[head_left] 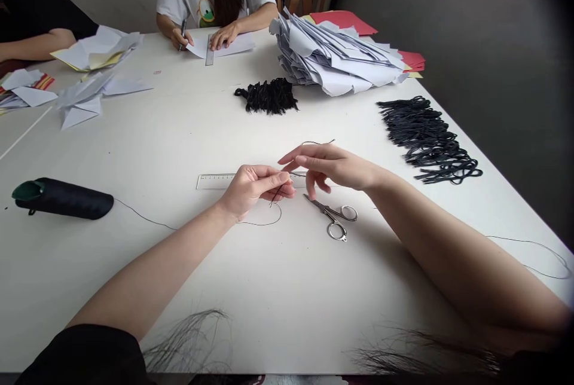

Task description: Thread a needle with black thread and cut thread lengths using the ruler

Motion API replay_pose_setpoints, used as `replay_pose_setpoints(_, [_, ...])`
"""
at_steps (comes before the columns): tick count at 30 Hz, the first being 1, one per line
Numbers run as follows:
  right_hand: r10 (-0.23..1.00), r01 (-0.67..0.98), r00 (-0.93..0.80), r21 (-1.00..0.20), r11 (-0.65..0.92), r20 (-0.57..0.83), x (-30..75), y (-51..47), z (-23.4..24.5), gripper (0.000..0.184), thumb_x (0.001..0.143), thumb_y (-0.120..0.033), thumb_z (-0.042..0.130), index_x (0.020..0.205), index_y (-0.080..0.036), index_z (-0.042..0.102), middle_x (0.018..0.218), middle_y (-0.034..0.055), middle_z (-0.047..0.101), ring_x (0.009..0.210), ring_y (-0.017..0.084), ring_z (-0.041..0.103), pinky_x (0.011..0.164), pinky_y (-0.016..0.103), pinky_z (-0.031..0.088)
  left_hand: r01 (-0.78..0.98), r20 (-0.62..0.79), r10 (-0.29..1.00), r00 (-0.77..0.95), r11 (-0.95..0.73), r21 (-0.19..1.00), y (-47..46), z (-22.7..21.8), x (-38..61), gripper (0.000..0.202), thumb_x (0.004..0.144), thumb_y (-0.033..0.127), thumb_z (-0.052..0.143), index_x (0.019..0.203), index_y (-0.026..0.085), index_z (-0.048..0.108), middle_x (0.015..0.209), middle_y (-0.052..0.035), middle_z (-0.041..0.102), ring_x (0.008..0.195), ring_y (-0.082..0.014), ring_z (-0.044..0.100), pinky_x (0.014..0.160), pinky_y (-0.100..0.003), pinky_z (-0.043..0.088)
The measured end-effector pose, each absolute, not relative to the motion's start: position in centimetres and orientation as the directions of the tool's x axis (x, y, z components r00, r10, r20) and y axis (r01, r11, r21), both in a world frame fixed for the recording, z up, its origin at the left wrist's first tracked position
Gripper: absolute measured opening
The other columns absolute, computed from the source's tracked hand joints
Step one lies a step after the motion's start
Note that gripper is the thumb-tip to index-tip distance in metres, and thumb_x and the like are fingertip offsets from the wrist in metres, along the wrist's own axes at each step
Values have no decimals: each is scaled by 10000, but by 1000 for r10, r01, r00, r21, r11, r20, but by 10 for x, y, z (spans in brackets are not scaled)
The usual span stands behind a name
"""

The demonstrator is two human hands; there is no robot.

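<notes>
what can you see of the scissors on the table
The scissors are a small metal pair with a silver finish, with two round finger loops and short, narrow blades that look closed. They lie flat on the white table, tips pointing up and left toward the end of the clear ruler, loops toward the person. The fingers of the right hand hang just above the blades; whether they touch is hard to tell.

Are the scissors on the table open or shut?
Shut: the blades of the small metal scissors lie closed together in a single point on the white table, just below the person's right hand.
</notes>
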State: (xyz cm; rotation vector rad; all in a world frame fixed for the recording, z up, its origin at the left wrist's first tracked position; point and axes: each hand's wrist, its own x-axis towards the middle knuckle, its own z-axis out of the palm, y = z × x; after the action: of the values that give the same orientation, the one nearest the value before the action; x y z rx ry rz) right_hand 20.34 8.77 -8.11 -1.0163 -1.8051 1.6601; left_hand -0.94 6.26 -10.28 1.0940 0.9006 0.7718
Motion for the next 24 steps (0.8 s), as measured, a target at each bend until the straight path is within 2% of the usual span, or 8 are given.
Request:
replay_pose_setpoints(4, [747,224,-639,-973,-51,-186,202,88,-89,408,839,-467,689,1105,-159,661,925,89,720,790,205,704,552,288,571,-87,-212,877,432,274,958,63,-105,-9,270,766,409,774,767,140,762,740,-77,745,676,-141,675,621,-239,498])
replay_pose_setpoints(8, [777,145,-629,-986,80,-29,205,92,-95,266,805,-388,748,890,-140,703,781,37,694,706,122,627,660,265,539,-103,-231,873,429,302,948,64,-106,-8,273,741,409,800,748,139,758,721,-74,742,695,-151,690,622,-236,503])
replay_pose_setpoints(11, [804,83,-592,-988,127,54,205,93,-96,227,792,-356,769,806,-137,710,725,18,666,656,94,568,636,244,492,-79,-243,861,448,309,948,64,-106,-8,274,740,411,806,746,141,759,725,-72,746,703,-153,699,638,-236,514])
replay_pose_setpoints(16, [804,11,-591,-997,79,57,204,92,-96,233,793,-353,777,779,-132,707,689,20,644,628,98,552,619,252,465,-47,-254,841,477,313,949,63,-104,-9,267,735,413,814,776,153,769,734,-64,752,684,-144,701,629,-228,520])
replay_pose_setpoints(24, [903,-95,-405,-989,111,140,207,97,-103,249,817,-371,762,789,-151,648,703,-5,579,637,85,497,591,226,389,6,-301,826,476,340,941,64,-104,-10,269,723,430,816,777,173,756,809,-48,762,731,-147,716,653,-229,536])
